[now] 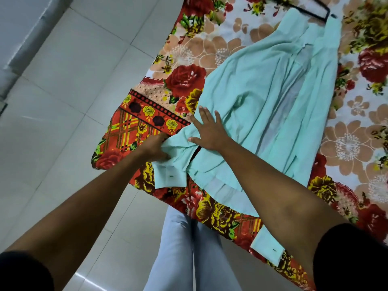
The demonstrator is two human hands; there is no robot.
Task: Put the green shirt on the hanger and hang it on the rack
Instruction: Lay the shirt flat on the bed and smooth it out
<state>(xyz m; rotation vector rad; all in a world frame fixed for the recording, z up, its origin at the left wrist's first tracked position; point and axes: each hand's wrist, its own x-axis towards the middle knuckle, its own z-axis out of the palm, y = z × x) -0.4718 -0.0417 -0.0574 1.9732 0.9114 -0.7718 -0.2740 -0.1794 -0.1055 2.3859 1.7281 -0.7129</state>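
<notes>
Head camera looked down past the person's light grey trousers (184, 248) and two bare forearms in short black sleeves (354, 259), standing at the edge of a bed on a pale tiled floor (63, 91). Nearest on the bed, one buttoned cuff (267, 245) of the green shirt (262, 97) lay over the edge of the floral bedsheet (357, 148), partly behind the right forearm. A second cuff (169, 176) lay further left on the sheet's edge, just below the left hand (154, 148).

That left hand was closed on the sleeve cloth above the cuff, its fingers (162, 157) curled into the bunched fabric and pinching it. Just beside it, the right hand (209, 131) lay palm down on the shirt's lower part, fingers (204, 114) spread wide and flat against the cloth, gripping nothing. A short dark strip showed between the folds right below that palm; what it was could not be told.

Beyond the hands the shirt stretched away across the bed, open down the front and rumpled into long folds, its collar end furthest from the person. At that far end a black hanger (317, 14) lay on the sheet, its bar showing just past the collar, with the shirt's top edge touching or overlapping it; whether it sat inside the shoulders could not be told.
</notes>
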